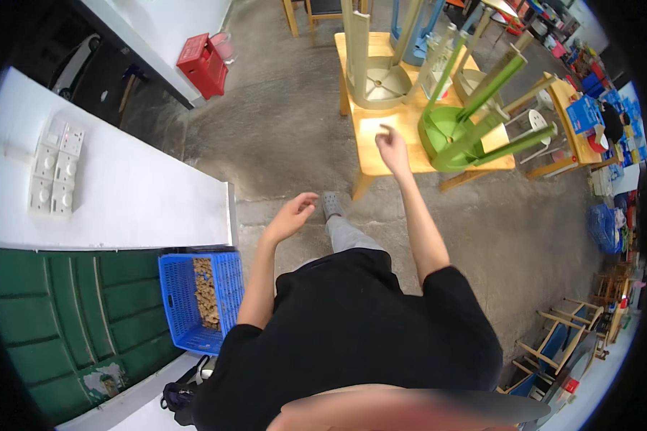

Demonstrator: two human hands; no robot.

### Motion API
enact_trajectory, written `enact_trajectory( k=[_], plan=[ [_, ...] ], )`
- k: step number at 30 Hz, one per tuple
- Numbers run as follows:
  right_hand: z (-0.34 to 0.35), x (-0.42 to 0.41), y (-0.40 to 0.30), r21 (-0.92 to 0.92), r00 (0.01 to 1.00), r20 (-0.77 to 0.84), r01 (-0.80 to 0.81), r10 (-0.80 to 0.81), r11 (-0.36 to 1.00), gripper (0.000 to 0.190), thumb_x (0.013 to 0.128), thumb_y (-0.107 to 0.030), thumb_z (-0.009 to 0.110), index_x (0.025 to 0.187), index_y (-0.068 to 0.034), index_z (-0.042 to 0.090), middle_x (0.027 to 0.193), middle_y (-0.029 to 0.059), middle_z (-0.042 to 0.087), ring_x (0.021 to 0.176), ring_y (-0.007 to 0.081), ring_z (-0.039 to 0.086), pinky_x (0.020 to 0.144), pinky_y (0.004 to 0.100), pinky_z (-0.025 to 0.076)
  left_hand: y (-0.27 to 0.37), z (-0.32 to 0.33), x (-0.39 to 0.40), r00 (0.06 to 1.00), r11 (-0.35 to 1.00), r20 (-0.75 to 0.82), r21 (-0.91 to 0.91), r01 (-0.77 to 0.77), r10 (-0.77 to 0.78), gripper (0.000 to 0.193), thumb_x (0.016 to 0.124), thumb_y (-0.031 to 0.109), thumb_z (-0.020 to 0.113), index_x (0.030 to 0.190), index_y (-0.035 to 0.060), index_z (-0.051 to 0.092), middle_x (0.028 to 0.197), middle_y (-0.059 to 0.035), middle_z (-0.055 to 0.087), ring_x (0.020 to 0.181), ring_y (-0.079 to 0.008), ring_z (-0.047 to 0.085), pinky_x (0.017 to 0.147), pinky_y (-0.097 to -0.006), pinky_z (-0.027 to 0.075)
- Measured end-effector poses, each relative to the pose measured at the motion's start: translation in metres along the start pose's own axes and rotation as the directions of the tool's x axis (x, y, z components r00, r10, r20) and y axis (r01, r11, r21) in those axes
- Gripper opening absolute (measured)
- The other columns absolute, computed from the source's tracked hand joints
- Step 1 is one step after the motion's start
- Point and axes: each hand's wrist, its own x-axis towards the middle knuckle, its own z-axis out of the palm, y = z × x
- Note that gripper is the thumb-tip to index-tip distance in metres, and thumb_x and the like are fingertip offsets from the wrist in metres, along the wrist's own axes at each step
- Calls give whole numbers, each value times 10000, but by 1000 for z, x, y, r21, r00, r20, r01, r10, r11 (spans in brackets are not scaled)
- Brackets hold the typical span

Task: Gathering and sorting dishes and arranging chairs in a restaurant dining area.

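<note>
My left hand (291, 217) hangs in the air over the concrete floor, fingers loosely curled and apart, holding nothing. Over the near left part of a wooden table (376, 156) is my right hand (392, 150), with nothing visible in it; whether it touches the tabletop cannot be told. Upturned plastic stools rest on that table with their legs up: a green stool (445, 129) just right of my right hand, a beige stool (380, 82) beyond it, and a blue stool (414, 51) farther back.
A blue plastic crate (232, 291) with brown pieces inside stands at my left by a green door (21, 312). Ahead left are a white wall end (194, 210) and a red crate (202, 64). Wooden chairs (563, 334) and another wooden table (571, 145) stand to the right.
</note>
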Motion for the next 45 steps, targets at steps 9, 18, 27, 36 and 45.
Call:
enact_trajectory(
  k=[9, 18, 27, 36, 45],
  plan=[
    [69, 185, -15, 3, 980, -186, 72, -70, 997, 449, 786, -60, 565, 1213, 35, 464, 1126, 297, 575, 1083, 425, 557, 906, 438, 448, -62, -107, 70, 930, 975, -293, -42, 218, -221, 328, 919, 154, 528, 1228, 45, 546, 1024, -117, 635, 930, -182, 619, 849, -317, 474],
    [132, 202, -147, 8, 956, 127, 267, -266, 964, 251, 876, -192, 629, 965, 14, 518, 871, 235, 602, 829, 406, 604, 707, 456, 477, -75, -173, 183, 962, 986, -267, 139, 89, -50, 694, 822, 84, 627, 1441, 101, 312, 1375, -166, 417, 1198, -268, 482, 982, -364, 423],
    [203, 231, -214, 528, 932, 359, -166, -41, 833, 313, 867, -190, 654, 1009, 81, 588, 858, 123, 644, 799, 182, 628, 706, 325, 508, -7, -284, 156, 935, 710, -295, 700, 72, 196, 796, 656, 163, 783, 1357, 76, 415, 1459, -160, 346, 1400, -355, 247, 1131, -511, 174],
    [256, 276, -141, 500, 852, 496, -440, 170, 746, 758, 882, -315, 639, 1452, 26, 275, 1126, 152, 614, 1022, 185, 583, 876, 305, 462, -9, -324, 180, 977, 741, -115, 669, -56, 177, 601, 568, 204, 826, 1084, 37, 568, 962, -123, 566, 939, -326, 525, 969, -482, 342],
    [216, 76, 13, 221, 498, 338, -867, 799, 447, 474, 859, -180, 578, 1300, -16, 516, 976, 103, 666, 845, 146, 611, 728, 280, 478, -193, -285, 366, 900, 863, -280, 290, 412, -335, 669, 616, 337, 836, 1146, -7, 616, 1073, -174, 657, 979, -297, 640, 855, -376, 484]
  ],
)
